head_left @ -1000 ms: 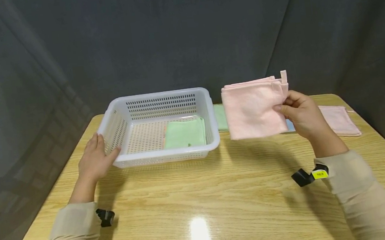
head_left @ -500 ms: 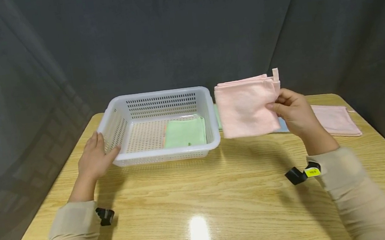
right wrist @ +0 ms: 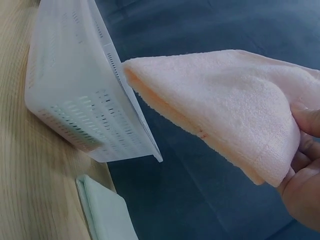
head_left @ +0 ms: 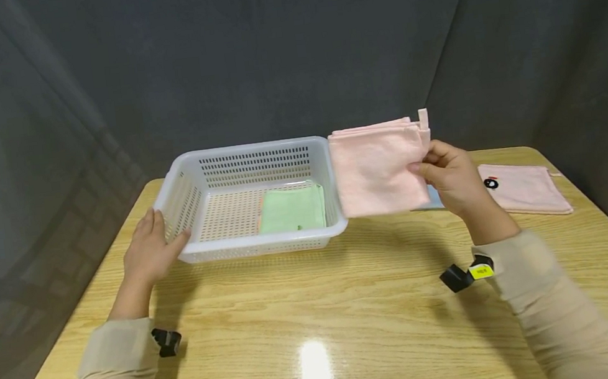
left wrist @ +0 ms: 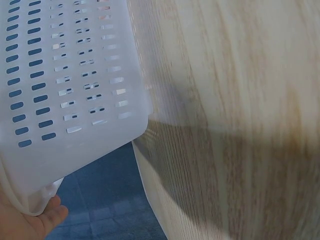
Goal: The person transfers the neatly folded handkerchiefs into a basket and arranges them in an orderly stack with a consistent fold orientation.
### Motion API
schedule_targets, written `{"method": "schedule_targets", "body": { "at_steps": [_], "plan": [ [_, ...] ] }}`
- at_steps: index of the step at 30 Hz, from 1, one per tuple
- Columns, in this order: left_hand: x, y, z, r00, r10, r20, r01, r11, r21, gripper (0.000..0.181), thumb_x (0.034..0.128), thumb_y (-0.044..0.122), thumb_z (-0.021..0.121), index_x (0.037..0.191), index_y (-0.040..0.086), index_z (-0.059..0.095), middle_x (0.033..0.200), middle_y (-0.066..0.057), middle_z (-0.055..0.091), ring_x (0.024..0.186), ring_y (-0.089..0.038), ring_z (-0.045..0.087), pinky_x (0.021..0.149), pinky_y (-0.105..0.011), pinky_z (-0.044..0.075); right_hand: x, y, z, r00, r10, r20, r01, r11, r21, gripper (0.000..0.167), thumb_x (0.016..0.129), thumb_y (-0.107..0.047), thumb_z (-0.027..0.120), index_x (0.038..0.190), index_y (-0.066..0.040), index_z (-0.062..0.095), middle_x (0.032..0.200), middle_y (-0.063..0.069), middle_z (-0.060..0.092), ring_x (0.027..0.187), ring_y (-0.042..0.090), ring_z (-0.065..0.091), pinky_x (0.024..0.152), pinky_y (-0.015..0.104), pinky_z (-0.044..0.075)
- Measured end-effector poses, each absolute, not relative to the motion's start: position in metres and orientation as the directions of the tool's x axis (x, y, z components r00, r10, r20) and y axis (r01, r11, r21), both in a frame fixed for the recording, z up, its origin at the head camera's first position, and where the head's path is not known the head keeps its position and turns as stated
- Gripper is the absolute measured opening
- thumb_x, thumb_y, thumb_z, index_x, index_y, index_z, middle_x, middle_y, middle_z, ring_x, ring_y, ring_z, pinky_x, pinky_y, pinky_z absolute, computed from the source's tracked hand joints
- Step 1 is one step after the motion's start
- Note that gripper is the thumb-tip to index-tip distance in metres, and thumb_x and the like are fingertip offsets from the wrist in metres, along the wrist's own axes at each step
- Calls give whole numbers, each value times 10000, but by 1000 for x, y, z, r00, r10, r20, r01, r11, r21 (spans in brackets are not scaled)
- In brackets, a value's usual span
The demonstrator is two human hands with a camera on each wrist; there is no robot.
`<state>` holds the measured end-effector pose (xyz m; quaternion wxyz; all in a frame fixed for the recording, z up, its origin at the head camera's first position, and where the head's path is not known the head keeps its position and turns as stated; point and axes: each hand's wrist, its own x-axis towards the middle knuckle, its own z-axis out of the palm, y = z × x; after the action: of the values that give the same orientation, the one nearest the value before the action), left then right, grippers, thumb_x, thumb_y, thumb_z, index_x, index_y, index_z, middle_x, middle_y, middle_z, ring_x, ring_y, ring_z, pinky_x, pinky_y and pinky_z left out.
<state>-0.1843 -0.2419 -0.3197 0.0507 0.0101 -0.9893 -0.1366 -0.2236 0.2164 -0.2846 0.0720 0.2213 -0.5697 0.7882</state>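
Note:
A folded pink towel [head_left: 378, 172] hangs raised at the right side of the white plastic basket [head_left: 265, 240], its hanging loop upward. My right hand [head_left: 452, 180] pinches its right edge between thumb and fingers; the right wrist view shows the towel's fuzzy folded layers [right wrist: 215, 100]. At the basket's left end, my left hand [head_left: 148, 251] holds the rim by the front corner, thumb on the inner side. Fingertips [left wrist: 54, 216] show under that rim in the left wrist view. Inside the basket, at its right, lies a folded green towel [head_left: 292, 209] with an orange edge beneath.
On the table [head_left: 273, 318], a blue cloth [head_left: 430, 199] shows partly behind the held towel. Farther right lies another pink towel [head_left: 531, 188] with a black print. A pale green folded towel [right wrist: 107, 210] lies beside the basket in the right wrist view. Dark curtains [head_left: 288, 47] stand behind.
My right hand has carried the pink towel leftward to the basket's right rim, uncovering the print on the other pink towel. My left hand and the basket have stayed put.

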Motion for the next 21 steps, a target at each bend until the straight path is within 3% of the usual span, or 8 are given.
{"method": "schedule_targets", "body": {
  "at_steps": [21],
  "plan": [
    [-185,-242,-319,-993,-34,110,-4,964,266,822,863,503,313,1320,-133,63,1367,-311,45,1218,-468,87,914,-592,153,-232,194,-288,-894,-128,428,-374,-312,-874,432,755,229,447,813,-143,659,737,-2,635,629,87,574,532,191,467]
  ]
}}
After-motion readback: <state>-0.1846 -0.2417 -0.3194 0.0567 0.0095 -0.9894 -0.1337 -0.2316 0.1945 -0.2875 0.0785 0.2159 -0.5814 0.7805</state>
